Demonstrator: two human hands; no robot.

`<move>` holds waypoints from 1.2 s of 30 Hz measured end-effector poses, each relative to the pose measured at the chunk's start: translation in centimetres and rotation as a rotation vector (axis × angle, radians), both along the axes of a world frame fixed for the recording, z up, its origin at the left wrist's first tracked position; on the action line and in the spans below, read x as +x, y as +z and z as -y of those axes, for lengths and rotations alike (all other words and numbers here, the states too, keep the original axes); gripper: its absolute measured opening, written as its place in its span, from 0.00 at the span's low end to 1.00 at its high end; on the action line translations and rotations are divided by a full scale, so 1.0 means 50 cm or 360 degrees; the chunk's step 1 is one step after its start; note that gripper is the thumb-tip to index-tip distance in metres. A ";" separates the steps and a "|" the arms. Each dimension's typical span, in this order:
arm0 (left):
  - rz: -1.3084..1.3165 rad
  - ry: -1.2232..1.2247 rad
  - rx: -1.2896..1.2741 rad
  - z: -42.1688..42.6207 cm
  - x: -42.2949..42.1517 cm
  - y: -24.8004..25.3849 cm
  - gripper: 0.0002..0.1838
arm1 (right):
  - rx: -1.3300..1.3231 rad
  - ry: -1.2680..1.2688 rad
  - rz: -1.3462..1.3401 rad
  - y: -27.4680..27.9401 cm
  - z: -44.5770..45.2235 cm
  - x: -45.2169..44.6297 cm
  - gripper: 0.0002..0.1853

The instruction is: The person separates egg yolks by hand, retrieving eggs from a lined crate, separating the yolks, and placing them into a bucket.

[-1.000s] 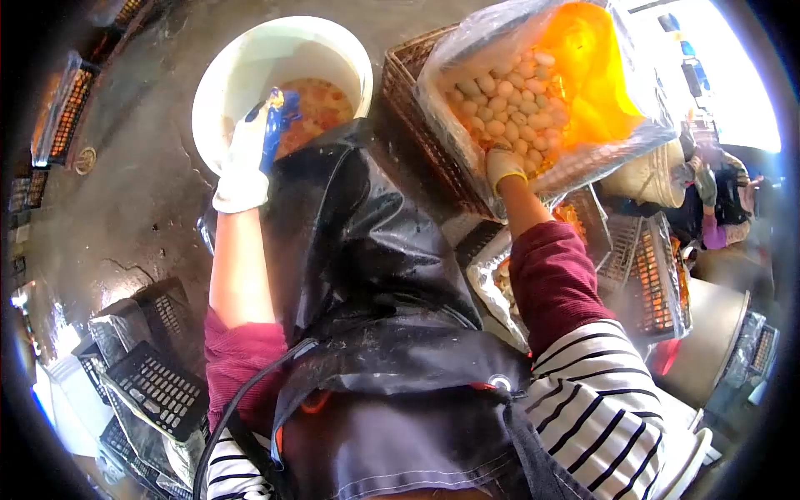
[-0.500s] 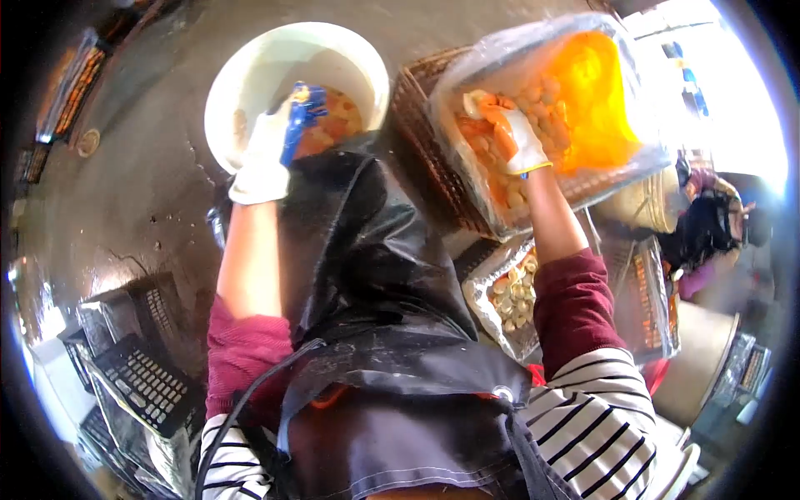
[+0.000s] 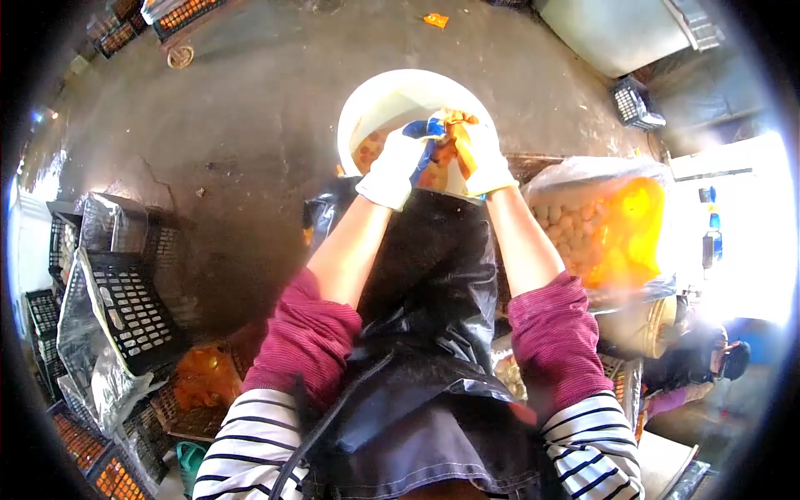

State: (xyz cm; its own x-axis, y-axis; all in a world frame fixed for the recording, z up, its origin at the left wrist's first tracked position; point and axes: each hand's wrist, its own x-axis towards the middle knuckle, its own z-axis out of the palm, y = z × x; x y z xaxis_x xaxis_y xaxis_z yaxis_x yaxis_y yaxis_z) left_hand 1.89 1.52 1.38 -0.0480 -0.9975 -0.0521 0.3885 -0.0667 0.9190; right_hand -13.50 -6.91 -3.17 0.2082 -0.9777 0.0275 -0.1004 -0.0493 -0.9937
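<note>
Both hands meet over a white bucket (image 3: 367, 96) with reddish-orange contents low inside. My left hand (image 3: 404, 162), in a white glove with blue on the fingers, is closed; what it holds is hidden. Against its fingertips is my right hand (image 3: 477, 150), in a white glove with orange fingers, closed around something too small to make out. Right of the bucket, many pale, egg-like round items (image 3: 567, 225) lie in a plastic-lined crate (image 3: 600, 171), beside a bright orange sheet or bag (image 3: 633, 225).
Black crates (image 3: 133, 308) and plastic sheeting stand at the left. An orange-filled crate (image 3: 200, 379) is at the lower left. A person (image 3: 696, 358) in dark clothing is at the right, near a pale bucket (image 3: 642, 329). An orange scrap (image 3: 435, 20) lies on the wet floor.
My right hand has left the lined crate and come to the left hand over the bucket. The camera view has turned, so the bucket now appears near the centre.
</note>
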 end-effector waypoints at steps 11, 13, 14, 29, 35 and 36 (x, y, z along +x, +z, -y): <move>-0.0272 -0.0084 0.0196 0.006 0.000 0.025 0.11 | 0.0780 0.0162 0.0520 0.149 -0.061 0.020 0.08; -0.0508 -0.0066 0.0409 0.012 0.000 0.024 0.12 | 0.0877 0.0243 0.0700 0.179 -0.072 0.022 0.09; -0.0538 -0.0061 0.0345 0.016 -0.002 0.011 0.12 | 0.0825 0.0466 0.0535 0.178 -0.060 0.005 0.11; -0.0808 0.0001 0.0333 -0.001 0.007 0.020 0.13 | 0.0223 0.0698 0.0195 0.192 -0.076 0.039 0.25; -0.0819 -0.0078 0.0323 0.005 0.003 0.030 0.18 | 0.0157 0.0223 0.0176 0.154 -0.072 0.033 0.16; -0.0797 -0.0101 0.0316 0.003 0.004 0.029 0.20 | 0.0092 0.0171 -0.0001 0.142 -0.065 0.031 0.15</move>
